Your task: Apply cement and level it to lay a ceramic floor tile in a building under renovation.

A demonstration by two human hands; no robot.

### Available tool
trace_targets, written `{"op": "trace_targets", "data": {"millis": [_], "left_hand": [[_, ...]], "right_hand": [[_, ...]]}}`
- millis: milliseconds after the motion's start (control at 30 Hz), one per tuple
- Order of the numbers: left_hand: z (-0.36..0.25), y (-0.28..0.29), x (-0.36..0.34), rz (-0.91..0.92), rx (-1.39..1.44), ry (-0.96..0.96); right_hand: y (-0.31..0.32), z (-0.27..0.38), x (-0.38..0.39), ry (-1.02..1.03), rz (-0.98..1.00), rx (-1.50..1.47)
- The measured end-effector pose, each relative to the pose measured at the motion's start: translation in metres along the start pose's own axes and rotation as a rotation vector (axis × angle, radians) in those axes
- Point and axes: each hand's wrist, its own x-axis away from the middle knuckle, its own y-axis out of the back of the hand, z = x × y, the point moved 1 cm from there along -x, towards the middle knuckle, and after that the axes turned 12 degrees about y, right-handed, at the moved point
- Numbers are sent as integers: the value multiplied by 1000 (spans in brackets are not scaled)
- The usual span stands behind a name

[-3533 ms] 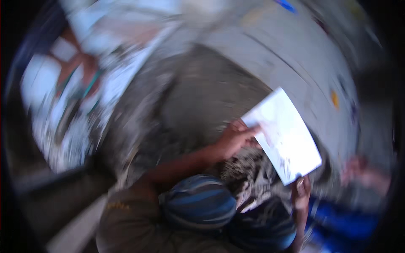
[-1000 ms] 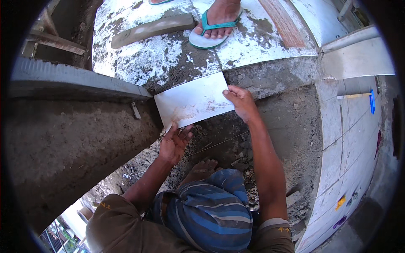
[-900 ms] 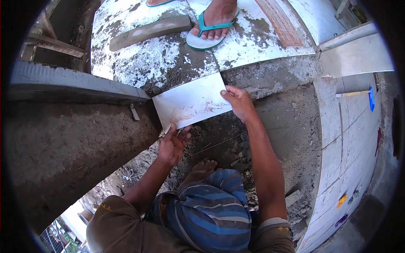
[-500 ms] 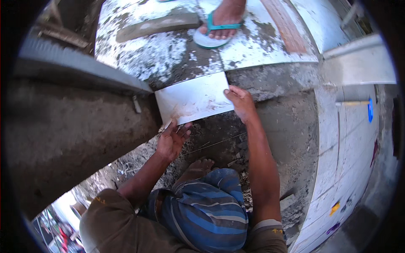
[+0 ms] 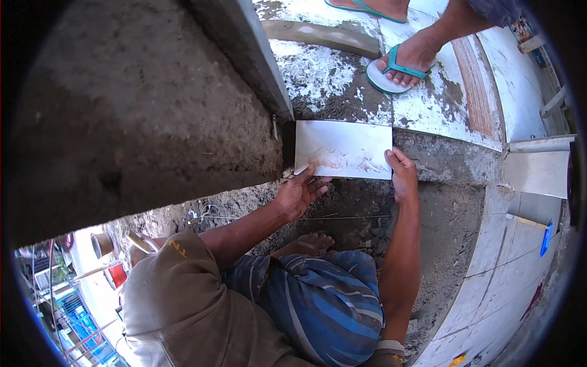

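A white rectangular tile (image 5: 343, 144) with brownish smears along its near side lies against the corner at the foot of the rough wall. My left hand (image 5: 298, 196) is at the tile's near left corner, the thumb on its face and the fingers along and below the near edge. On the right edge, my right hand (image 5: 402, 176) grips the tile with the thumb on top and the fingers partly hidden. Dark, rough mortar (image 5: 358, 199) shows just below the tile.
A bare cement wall (image 5: 153, 116) rises on the left. Ahead, another person's foot in a green-strapped flip-flop (image 5: 400, 70) stands on mortar-smeared white tiles, near a long grey bar (image 5: 324, 38). A blue-headed tool (image 5: 544, 235) lies on the pale tiled surface at right. A thin string (image 5: 263, 218) crosses the ground.
My view has swung, so the scene sits further right and is turned. Both hands stay on the tile, which now looks squarer to the tiles ahead.
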Motion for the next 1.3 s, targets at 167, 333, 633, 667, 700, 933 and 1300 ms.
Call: {"op": "trace_targets", "data": {"millis": [167, 333, 633, 667, 700, 933, 1300], "left_hand": [[1, -2, 1, -12, 34, -20], [2, 3, -3, -3, 27, -29], [6, 2, -9, 32, 36, -45], [5, 4, -10, 10, 35, -60], [5, 7, -10, 11, 21, -65], [6, 6, -9, -10, -8, -58], [3, 7, -9, -11, 30, -45]], "right_hand": [[0, -5, -1, 17, 6, 3], [3, -12, -2, 22, 20, 38], [2, -2, 2, 73, -57, 111], [1, 0, 2, 102, -41, 168], [-2, -1, 3, 78, -60, 186], [0, -8, 2, 88, -46, 111], [-2, -14, -1, 102, -89, 164]]}}
